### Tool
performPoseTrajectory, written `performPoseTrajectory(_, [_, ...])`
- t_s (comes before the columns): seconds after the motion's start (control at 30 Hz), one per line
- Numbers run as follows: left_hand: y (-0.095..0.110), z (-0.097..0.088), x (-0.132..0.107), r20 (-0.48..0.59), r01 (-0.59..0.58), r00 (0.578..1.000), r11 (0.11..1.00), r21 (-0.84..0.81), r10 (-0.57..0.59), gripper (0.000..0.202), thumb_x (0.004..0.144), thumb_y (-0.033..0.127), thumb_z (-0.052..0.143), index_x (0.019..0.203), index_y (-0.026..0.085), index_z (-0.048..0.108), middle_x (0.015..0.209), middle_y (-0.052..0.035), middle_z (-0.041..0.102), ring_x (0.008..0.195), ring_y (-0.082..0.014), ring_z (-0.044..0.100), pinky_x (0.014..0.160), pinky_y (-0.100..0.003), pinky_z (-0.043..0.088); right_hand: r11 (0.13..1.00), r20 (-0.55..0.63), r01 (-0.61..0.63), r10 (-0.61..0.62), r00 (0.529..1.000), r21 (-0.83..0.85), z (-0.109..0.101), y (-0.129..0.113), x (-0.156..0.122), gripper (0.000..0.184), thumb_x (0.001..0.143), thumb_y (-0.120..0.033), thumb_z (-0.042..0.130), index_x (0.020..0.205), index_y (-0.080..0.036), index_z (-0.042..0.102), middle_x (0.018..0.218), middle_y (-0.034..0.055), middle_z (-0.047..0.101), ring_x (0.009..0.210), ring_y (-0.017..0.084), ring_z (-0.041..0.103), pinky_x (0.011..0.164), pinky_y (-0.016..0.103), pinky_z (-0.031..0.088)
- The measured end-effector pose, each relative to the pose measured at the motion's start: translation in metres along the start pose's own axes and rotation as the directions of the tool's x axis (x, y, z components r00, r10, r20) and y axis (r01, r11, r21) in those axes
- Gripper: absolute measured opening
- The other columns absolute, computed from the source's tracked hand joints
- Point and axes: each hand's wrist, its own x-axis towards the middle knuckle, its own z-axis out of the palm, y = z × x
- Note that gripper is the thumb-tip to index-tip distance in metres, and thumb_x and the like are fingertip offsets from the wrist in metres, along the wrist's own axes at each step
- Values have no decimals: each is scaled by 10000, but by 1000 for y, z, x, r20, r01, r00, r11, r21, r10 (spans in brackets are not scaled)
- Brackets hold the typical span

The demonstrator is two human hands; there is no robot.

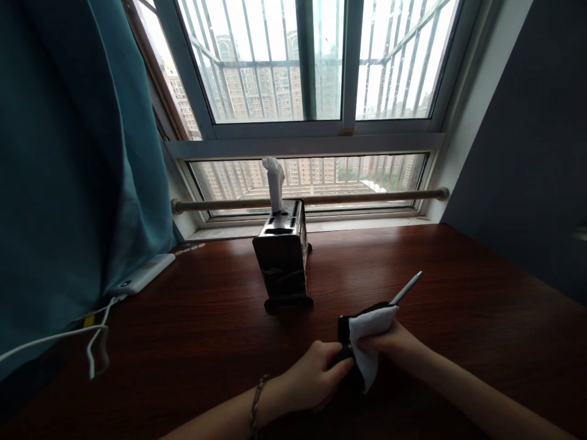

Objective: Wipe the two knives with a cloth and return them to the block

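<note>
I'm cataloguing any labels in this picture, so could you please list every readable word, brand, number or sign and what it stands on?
No readable text anywhere.
Black knife holder: pale front marks, too blurred to tell whether they are lettering.
Small coloured marks by the curtain: too small to read.
White cloth in the right hand: no lettering visible.

Surface [192,342] reddish-brown, wood-grained, with a dull sheen toward the far edge. Standing upright on it: one black slotted holder [284,269]. Lying at left: one white oblong device [145,274], white cable [104,319] at its near end; just beyond, a small patterned strip [189,249].
</note>
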Motion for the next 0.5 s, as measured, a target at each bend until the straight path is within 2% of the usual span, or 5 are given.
performPoseTrajectory(0.1, [2,1,-4,-101,-70,990,970,233,96,352,880,460,379,852,145,534,558,5,512,440,-105,486,397,-194,326,1000,-23,-11,11,1000,-16,7,0,-3,280,529,-182,806,783,-157,690,787,22,689,776,211,604,735,310,461])
performPoseTrajectory(0.17, [2,-1,-6,-156,-115,967,890,441,203,298,885,411,398,854,154,545,722,-43,603,598,-138,561,506,-217,361,1000,-46,-3,2,999,-23,10,1,-5,276,527,-196,804,775,-162,690,784,22,688,778,219,604,739,317,459])
performPoseTrajectory(0.3, [0,-5,-6,-121,-81,945,575,814,304,283,919,340,322,894,144,524,762,-93,619,622,-183,570,503,-268,301,999,-136,8,-14,991,-42,14,6,-6,296,490,-227,824,754,-187,695,783,16,690,798,255,605,755,353,458])
performPoseTrajectory(0.4, [-4,-6,-4,-71,-66,929,352,934,363,335,937,277,230,854,147,528,763,-112,602,614,-205,557,471,-287,238,997,-191,19,-34,981,-78,13,10,-4,297,449,-231,835,710,-208,694,762,4,686,789,273,606,750,369,461])
performPoseTrajectory(0.5, [-3,-6,-5,-75,-84,936,424,902,344,302,934,290,257,873,149,516,766,-104,610,611,-199,561,477,-283,257,992,-208,29,-53,977,-121,11,12,-2,336,429,-223,837,726,-193,683,760,13,681,792,283,610,746,384,471])
